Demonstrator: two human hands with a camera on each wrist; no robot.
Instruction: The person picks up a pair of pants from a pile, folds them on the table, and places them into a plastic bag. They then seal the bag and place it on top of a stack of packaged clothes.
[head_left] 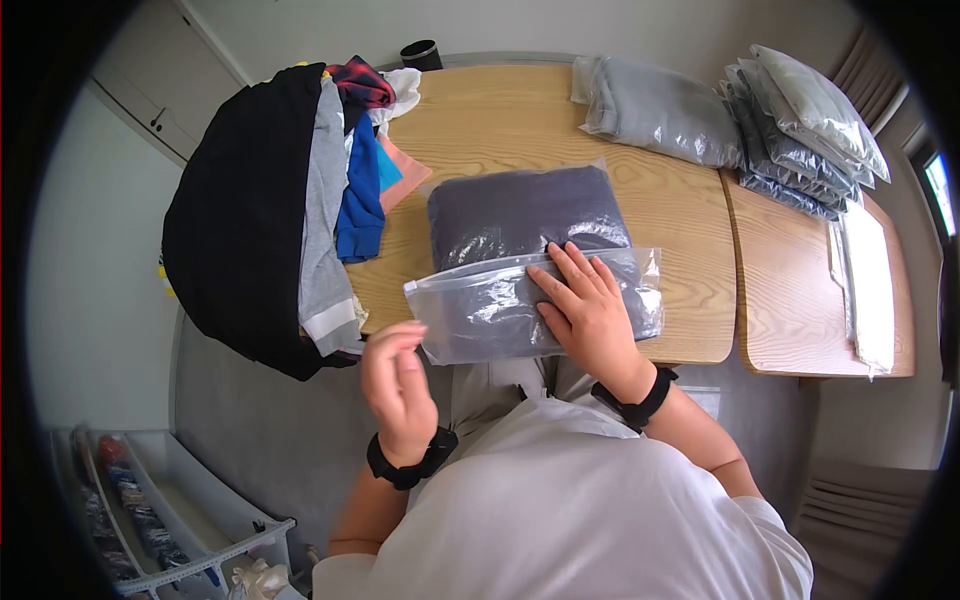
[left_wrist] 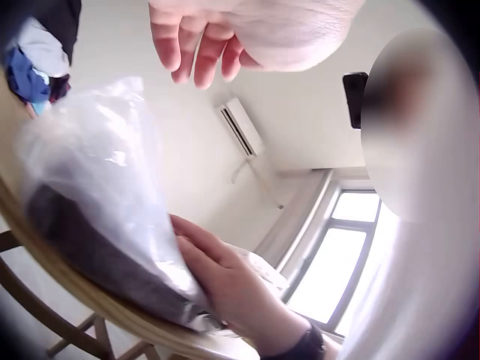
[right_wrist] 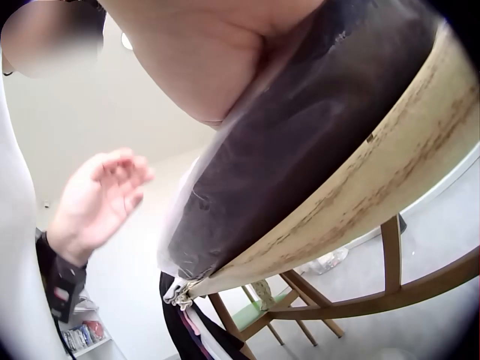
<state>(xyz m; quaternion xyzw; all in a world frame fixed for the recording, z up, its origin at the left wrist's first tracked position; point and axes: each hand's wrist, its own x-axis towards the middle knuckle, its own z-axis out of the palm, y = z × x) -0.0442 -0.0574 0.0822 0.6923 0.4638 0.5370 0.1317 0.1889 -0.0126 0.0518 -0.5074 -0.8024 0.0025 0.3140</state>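
A clear zip bag [head_left: 490,310] with a folded dark garment [head_left: 525,205] inside lies at the table's front edge. Its zip flap is folded over toward the person, and a small white slider [head_left: 411,288] sits at the flap's left end. My right hand [head_left: 592,310] rests on the flap with fingers spread, pressing the plastic. Just off the bag's left front corner, my left hand [head_left: 398,395] is raised with its fingers loosely bent and holds nothing. The left wrist view has this hand [left_wrist: 247,34] above the bag's puffed plastic [left_wrist: 120,157].
A heap of clothes, with a black garment [head_left: 235,220] outermost, hangs over the table's left edge. Bagged clothes [head_left: 660,110] lie at the back right, beside a stack of filled bags [head_left: 800,130]. White flat bags [head_left: 865,290] lie at far right. A divided bin [head_left: 190,500] stands lower left.
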